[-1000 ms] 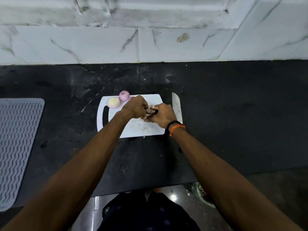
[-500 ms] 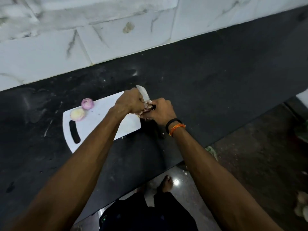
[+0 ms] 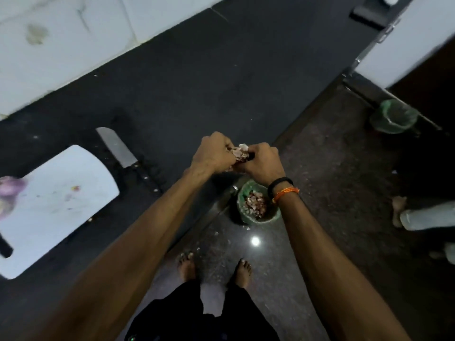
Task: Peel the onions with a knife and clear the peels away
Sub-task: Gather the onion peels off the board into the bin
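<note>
A bunch of onion peels (image 3: 240, 151) is held between my two hands above the counter's right edge. My left hand (image 3: 213, 153) and my right hand (image 3: 263, 161) both curl round the bunch. Below them on the floor stands a bin with a green liner (image 3: 242, 193), with peels inside. The knife (image 3: 123, 152) lies on the dark counter beside the white cutting board (image 3: 56, 205). A peeled purple onion (image 3: 9, 185) sits blurred at the board's left edge.
The black counter (image 3: 209, 82) runs along a white marble wall. A second green-lined bin (image 3: 394, 116) stands on the floor at the right. Another person's foot and trouser leg (image 3: 413, 215) are at the far right. My bare feet (image 3: 214, 269) are below.
Both hands have lifted the peels off the cutting board and carried them right, past the knife, to above the floor bin. The view has swung right and down.
</note>
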Tool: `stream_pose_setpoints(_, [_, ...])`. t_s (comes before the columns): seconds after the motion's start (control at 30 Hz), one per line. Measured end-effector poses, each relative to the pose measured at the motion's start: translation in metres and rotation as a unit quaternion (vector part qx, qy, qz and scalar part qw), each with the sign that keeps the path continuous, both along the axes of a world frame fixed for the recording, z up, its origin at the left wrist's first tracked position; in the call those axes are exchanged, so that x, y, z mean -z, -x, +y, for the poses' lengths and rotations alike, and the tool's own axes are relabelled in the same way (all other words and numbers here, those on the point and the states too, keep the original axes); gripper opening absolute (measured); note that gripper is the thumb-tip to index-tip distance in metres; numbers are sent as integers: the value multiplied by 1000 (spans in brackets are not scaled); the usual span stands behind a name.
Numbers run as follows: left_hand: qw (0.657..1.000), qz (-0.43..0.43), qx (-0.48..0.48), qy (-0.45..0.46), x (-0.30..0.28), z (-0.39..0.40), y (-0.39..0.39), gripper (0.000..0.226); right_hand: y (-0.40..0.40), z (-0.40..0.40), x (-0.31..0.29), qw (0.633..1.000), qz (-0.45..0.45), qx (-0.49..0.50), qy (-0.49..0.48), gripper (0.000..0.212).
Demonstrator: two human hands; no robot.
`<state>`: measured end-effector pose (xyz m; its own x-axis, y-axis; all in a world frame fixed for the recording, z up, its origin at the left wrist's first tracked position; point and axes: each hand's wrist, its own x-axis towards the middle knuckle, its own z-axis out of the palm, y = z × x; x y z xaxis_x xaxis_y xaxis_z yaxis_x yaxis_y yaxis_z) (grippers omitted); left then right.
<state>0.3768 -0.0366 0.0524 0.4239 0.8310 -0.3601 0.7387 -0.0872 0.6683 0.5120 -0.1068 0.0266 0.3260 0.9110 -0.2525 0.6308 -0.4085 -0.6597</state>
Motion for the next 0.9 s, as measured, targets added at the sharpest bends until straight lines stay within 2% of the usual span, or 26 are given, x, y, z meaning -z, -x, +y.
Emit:
stream_pose_setpoints(0.17, [1000, -31, 3, -1, 26, -40, -81, 17, -72, -41, 20, 999, -21, 43, -11, 15])
stream_pose_setpoints(0.37, [998, -27, 35, -36, 106, -76, -159, 34, -144, -70, 91, 996, -7, 90, 17, 16])
stream_pose_setpoints(0.53, [1000, -18, 22, 12, 218, -82, -194, 40, -173, -76, 201, 992, 8, 108, 66, 21])
stream_pose_setpoints(0.7, [986, -58, -55, 147, 354, -74, -218, 27, -186, -75, 334, 981, 34, 151, 119, 34])
stream_pose_setpoints(0.8, [977, -45, -78, 195, 445, -69, -221, 34, -188, -77, 412, 977, 44, 163, 134, 34])
stream_pose_setpoints(0.9, [969, -31, -104, 221, 508, -67, -219, 36, -187, -78, 465, 974, 65, 154, 153, 39])
